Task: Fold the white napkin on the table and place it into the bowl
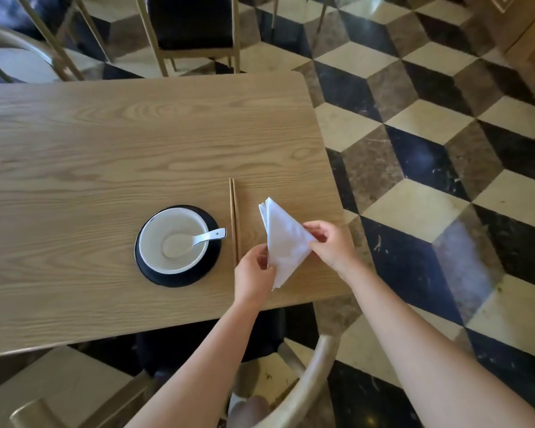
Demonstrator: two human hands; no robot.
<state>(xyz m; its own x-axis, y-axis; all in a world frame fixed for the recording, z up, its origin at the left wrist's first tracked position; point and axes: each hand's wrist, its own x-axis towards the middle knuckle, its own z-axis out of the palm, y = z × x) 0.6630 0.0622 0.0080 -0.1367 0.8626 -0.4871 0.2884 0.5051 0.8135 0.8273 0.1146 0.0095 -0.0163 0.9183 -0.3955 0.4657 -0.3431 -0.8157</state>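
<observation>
The white napkin (pixel 283 240) is folded into a narrow pointed shape and held up over the wooden table (pixel 105 143), near its right front corner. My left hand (pixel 254 273) pinches its lower left edge. My right hand (pixel 331 242) pinches its right corner. The white bowl (pixel 173 239) sits on a black plate (pixel 176 278) to the left, with a white spoon (pixel 209 236) lying in it.
A pair of wooden chopsticks (pixel 234 220) lies between the plate and the napkin. Chairs stand at the far side (pixel 192 29) and at the near edge (pixel 309 381) of the table. A checkered marble floor (pixel 430 149) spreads to the right.
</observation>
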